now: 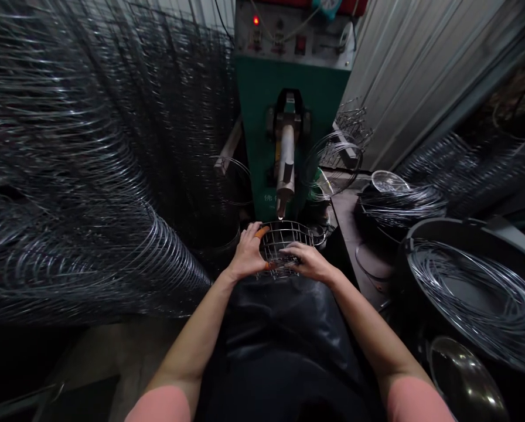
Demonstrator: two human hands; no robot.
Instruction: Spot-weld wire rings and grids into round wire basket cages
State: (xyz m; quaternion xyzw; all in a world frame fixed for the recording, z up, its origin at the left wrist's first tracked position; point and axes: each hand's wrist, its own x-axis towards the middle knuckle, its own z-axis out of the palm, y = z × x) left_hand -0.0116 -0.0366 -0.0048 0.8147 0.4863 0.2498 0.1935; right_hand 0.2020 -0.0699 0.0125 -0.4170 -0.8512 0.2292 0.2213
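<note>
A round wire basket (284, 231) of metal mesh sits in front of me, just under the pointed electrode (282, 205) of a green spot welder (254, 117). A small bright spot shows at the electrode's tip, close to the basket's far rim. My left hand (247, 253) grips the basket's left side, with orange covers on the thumb and a finger. At the right side my right hand (309, 261) holds the mesh, fingers bent over the wires. What lies under the basket is hidden by it and by my hands.
Tall stacks of wire rings (157, 234) crowd the left side. To the right, a large dark tub (409, 246) holds loose wire hoops (477, 287); more hoops (403, 202) lie in a smaller container behind it. A shiny metal bowl (467, 375) stands low at right.
</note>
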